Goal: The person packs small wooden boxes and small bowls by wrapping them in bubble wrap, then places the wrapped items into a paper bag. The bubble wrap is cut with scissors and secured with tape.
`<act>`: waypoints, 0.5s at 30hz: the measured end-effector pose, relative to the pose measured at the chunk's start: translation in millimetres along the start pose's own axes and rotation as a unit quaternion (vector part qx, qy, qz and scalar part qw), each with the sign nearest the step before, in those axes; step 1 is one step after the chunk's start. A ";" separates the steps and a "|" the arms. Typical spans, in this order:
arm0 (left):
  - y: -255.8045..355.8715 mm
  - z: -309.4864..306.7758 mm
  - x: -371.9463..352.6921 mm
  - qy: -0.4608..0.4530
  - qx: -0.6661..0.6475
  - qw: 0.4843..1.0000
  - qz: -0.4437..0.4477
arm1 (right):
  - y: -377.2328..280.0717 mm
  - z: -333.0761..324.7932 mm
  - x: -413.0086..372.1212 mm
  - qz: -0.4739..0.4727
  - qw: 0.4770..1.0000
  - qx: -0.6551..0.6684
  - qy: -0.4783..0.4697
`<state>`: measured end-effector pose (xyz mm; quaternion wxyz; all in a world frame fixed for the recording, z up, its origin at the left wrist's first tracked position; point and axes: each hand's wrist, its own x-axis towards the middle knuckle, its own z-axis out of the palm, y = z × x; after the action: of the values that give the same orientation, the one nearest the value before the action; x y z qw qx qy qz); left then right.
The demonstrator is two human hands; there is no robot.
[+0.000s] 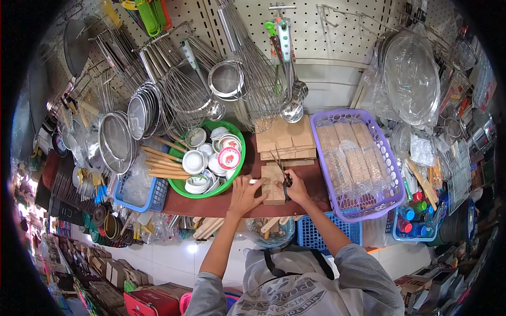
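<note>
A small brown cardboard piece [273,190] is lying on the dark red tabletop [316,181], between the two hands and just in front of a stack of flat cardboard [285,138]. It is showing a plain, matte, oblong face with faint lines running across it. The left hand [245,194] is reaching in from the left, palm down, its fingers resting at the cardboard's edge; a short white item [256,181] is sticking out by them (whether it is being gripped, I cannot tell). The right hand [296,187] is curling around the black-handled scissors [288,181], whose blades are pointing away from the person. Both forearms are angling inward.
</note>
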<state>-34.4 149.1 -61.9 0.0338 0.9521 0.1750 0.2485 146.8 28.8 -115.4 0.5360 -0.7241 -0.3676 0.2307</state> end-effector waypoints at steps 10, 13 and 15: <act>-10.1 -10.9 8.4 -0.031 -0.057 0.998 0.023 | -0.4 -0.8 1.4 0.027 0.999 -0.013 -0.013; -10.5 -12.7 9.3 -0.035 -0.051 0.998 0.027 | -2.5 -1.0 -0.3 0.045 0.999 -0.010 -0.010; -11.6 -14.2 10.0 -0.033 -0.052 0.998 0.026 | -4.1 -0.1 -0.7 0.052 0.999 -0.010 -0.011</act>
<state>-36.8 163.2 -46.6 0.0828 0.9610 0.1353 0.2265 145.3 28.8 -111.6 0.5122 -0.7451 -0.3372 0.2625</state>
